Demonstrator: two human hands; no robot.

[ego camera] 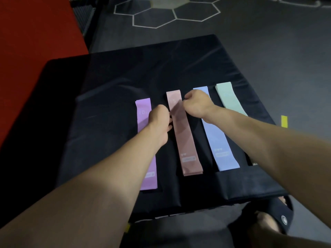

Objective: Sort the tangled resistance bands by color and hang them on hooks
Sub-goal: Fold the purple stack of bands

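Four flat resistance bands lie side by side on a black padded mat (pixel 111 90): purple (pixel 143 120), pink (pixel 184 138), light blue (pixel 216 140) and mint green (pixel 229 99). My left hand (pixel 159 120) lies over the purple band's right side, its curled fingers pinching the pink band's left edge. My right hand (pixel 197 102) covers the top of the blue band, and its curled fingers pinch the pink band's right edge near the top. The pink band lies flat between both hands. No hooks are in view.
A red mat (pixel 35 51) borders the left side. Dark gym floor with white hexagon lines (pixel 175 13) lies beyond the mat. A yellow tape mark (pixel 284 121) is on the floor at the right. A foot in a black sandal (pixel 279 217) stands at the lower right.
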